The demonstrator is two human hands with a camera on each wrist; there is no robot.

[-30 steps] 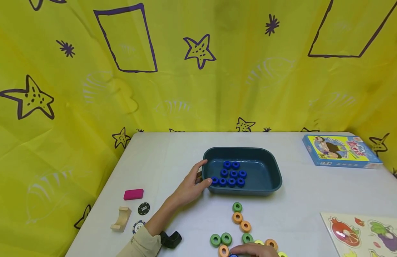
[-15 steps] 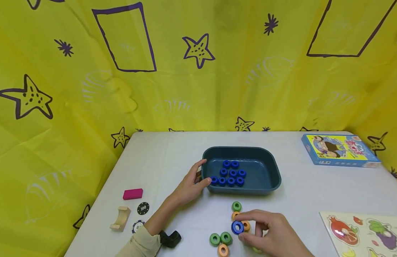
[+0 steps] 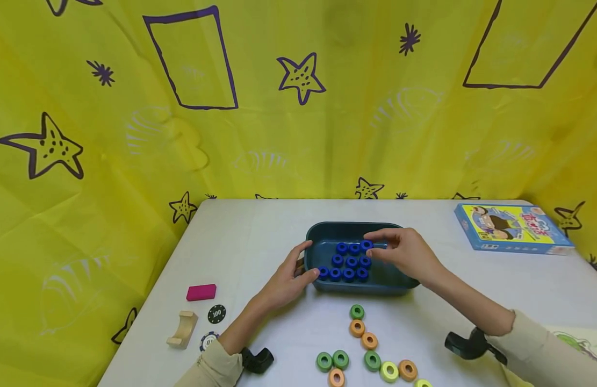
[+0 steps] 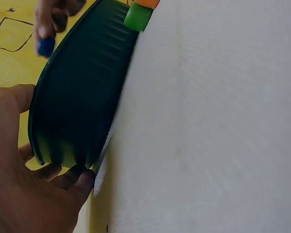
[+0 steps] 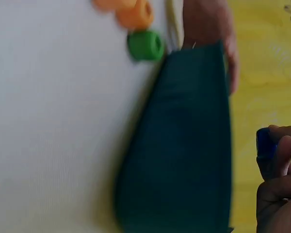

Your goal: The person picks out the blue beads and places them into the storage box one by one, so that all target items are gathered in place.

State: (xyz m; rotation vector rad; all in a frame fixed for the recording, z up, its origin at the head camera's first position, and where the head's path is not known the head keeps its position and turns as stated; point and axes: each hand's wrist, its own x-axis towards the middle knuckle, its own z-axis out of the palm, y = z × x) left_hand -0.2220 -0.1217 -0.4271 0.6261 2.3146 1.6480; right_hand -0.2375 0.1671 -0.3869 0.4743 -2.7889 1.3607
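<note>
A dark teal plastic basin [image 3: 361, 288] stands in the middle of the table. My left hand [image 3: 286, 277] holds its left end, thumb over the near corner and fingers round the end wall. Above the basin's floor my right hand [image 3: 409, 253] pinches a blue ring bead [image 3: 367, 245] between thumb and fingertips. Several other blue ring beads [image 3: 351, 262] lie inside in rows, and the held one is at the right end of the far row. In the right wrist view the pinched bead [image 5: 265, 143] shows past the basin's rim.
Green, orange and yellow ring beads [image 3: 369, 341] lie loose in front of the basin. On the left are a pink block [image 3: 201, 292], a wooden arch [image 3: 183, 329] and two poker chips [image 3: 216, 314]. A blue picture box [image 3: 513, 228] sits at back right; a fruit board lies partly under the right sleeve.
My right hand has picked up a blue ring bead from the near edge and carried it forward into the basin. The left hand has stayed on the basin.
</note>
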